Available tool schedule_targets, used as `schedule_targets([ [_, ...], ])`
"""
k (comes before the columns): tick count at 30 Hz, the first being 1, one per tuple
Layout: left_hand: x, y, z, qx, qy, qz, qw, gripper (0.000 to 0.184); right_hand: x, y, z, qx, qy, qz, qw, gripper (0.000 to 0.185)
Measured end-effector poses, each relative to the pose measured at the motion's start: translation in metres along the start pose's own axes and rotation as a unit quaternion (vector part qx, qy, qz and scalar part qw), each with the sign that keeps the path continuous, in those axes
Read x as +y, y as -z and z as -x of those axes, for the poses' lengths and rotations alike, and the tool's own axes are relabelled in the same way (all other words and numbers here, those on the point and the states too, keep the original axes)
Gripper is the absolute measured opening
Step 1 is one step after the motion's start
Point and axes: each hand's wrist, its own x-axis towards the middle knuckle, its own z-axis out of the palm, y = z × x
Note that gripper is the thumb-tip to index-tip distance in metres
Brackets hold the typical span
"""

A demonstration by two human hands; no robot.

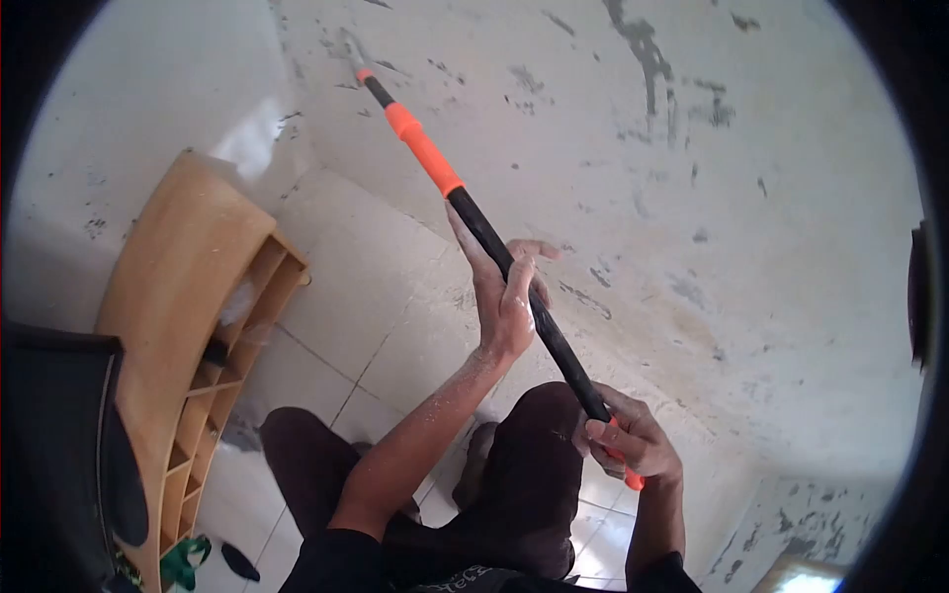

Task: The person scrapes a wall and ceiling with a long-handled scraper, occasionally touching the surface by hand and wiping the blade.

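Note:
A long-handled scraper [482, 235] with a black and orange pole runs diagonally across the view. Its pale head [350, 51] is at the patchy wall, at upper left; the blade itself is hard to make out. Midway along the pole, my left hand [506, 301] holds it loosely between thumb and fingers, with some fingers stretched out. Farther down, my right hand [633, 440] is wrapped around the lower end, by the orange butt. White dust covers parts of my left hand and forearm.
Grey patches mark the pale wall [712, 257]. A curved wooden shelf unit [188, 267] stands at left, next to a black panel [59, 435]. Green straps [185, 563] and a dark flat item [240, 561] lie on the tiled floor [321, 371]. My bent knees are below the pole.

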Motion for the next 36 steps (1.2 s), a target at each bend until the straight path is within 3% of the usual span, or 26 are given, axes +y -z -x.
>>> schedule_targets([
  [3, 0.035, -0.015, 0.000, 0.014, 0.037, -0.027, 0.999, 0.090, -0.044, -0.021, 0.027, 0.017, -0.035, 0.009, 0.999, 0.056],
  [5, 0.056, -0.024, 0.003, 0.025, 0.030, -0.027, 0.999, 0.087, -0.074, -0.036, 0.048, 0.056, -0.046, 0.123, 0.990, 0.057],
  [7, 0.082, -0.037, 0.012, 0.040, 0.099, -0.019, 0.994, 0.085, -0.098, -0.051, 0.071, 0.065, -0.047, 0.177, 0.981, 0.058],
  [9, 0.100, -0.046, 0.022, 0.047, 0.093, -0.020, 0.994, 0.084, -0.106, -0.064, 0.094, 0.077, -0.003, 0.161, 0.984, 0.057],
  [10, 0.112, -0.054, 0.028, 0.057, 0.139, -0.042, 0.988, 0.082, -0.129, -0.074, 0.109, 0.085, -0.038, 0.191, 0.977, 0.056],
  [14, 0.144, -0.096, 0.053, 0.114, 0.262, -0.009, 0.958, 0.080, -0.182, -0.103, 0.169, 0.100, -0.076, 0.166, 0.978, 0.057],
  [16, 0.170, -0.128, 0.060, 0.127, 0.320, 0.027, 0.938, 0.077, -0.217, -0.104, 0.197, 0.103, -0.157, 0.100, 0.977, 0.060],
  [19, 0.199, -0.172, 0.068, 0.152, 0.369, 0.027, 0.917, 0.066, -0.256, -0.104, 0.234, 0.098, -0.145, 0.013, 0.985, 0.062],
  [23, 0.238, -0.218, 0.072, 0.167, 0.391, 0.089, 0.900, 0.055, -0.331, -0.110, 0.269, 0.111, -0.244, -0.063, 0.961, 0.064],
  [25, 0.258, -0.237, 0.069, 0.179, 0.392, 0.100, 0.897, 0.053, -0.342, -0.105, 0.280, 0.115, -0.245, -0.061, 0.961, 0.064],
  [28, 0.273, -0.240, 0.057, 0.219, 0.420, 0.161, 0.866, 0.052, -0.355, -0.111, 0.277, 0.122, -0.244, -0.054, 0.961, 0.064],
  [36, 0.233, -0.189, 0.008, 0.258, 0.439, 0.116, 0.853, 0.037, -0.355, -0.120, 0.199, 0.151, -0.243, -0.032, 0.958, 0.060],
])
